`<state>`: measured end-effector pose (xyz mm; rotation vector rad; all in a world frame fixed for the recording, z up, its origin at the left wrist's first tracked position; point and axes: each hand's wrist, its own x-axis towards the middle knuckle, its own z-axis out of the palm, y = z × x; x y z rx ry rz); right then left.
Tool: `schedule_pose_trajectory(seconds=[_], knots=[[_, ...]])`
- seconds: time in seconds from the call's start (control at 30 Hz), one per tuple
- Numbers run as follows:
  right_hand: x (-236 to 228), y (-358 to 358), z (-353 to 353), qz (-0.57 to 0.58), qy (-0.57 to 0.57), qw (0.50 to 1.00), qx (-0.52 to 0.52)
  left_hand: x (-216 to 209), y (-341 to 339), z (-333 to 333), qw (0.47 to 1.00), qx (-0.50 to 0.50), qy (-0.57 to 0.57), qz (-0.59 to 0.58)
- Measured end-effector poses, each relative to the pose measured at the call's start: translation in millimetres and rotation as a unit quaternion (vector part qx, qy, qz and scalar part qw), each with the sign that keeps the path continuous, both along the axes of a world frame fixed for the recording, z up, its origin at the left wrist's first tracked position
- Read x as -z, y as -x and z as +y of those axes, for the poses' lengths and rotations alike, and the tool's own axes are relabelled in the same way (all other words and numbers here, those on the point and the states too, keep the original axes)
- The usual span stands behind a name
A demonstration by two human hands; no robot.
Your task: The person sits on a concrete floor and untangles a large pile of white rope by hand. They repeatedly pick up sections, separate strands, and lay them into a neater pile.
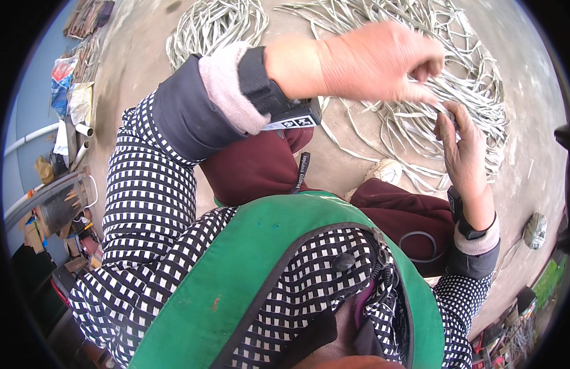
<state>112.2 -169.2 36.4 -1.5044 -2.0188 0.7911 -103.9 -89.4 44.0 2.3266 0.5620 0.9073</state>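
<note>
My left hand (pixel 383 64) reaches across from the left, over a large loose heap of whitish-grey flat strips (pixel 481 98). Its fingers are curled in and smeared a little by motion; whatever they pinch is too small to make out. Close beside its fingertips, my right hand (pixel 464 147) has thumb and fingers pressed together. Something thin may lie between those fingertips, but I cannot tell what. Loose strips trail from the heap toward my knees. A pale round bundle (pixel 386 172) sits on the ground between the heap and my lap.
A second coil of strips (pixel 217 27) lies at the far left. On the right is a small wound ball of cord (pixel 535 230). Bags (pixel 63 77), pipes (pixel 82 130) and scraps line the left wall. A black device (pixel 294 114) is strapped at my left wrist.
</note>
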Motion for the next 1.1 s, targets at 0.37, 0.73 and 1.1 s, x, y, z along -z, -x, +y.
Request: schedule_pose_trajectory(seconds=[0.37, 0.73, 1.1], knots=[[2, -4, -2, 0.000, 0.006, 0.998, -0.063, 0, -6, -9, 0.983, 0.086, 0.126, 0.099], [-7, 1, -2, 0.079, -0.053, 0.971, -0.220, -17, -7, -15, 0.829, 0.255, 0.491, -0.083], [-18, 4, -2, -0.018, -0.109, 0.967, -0.229, -25, -8, -26, 0.865, 0.186, 0.465, -0.041]])
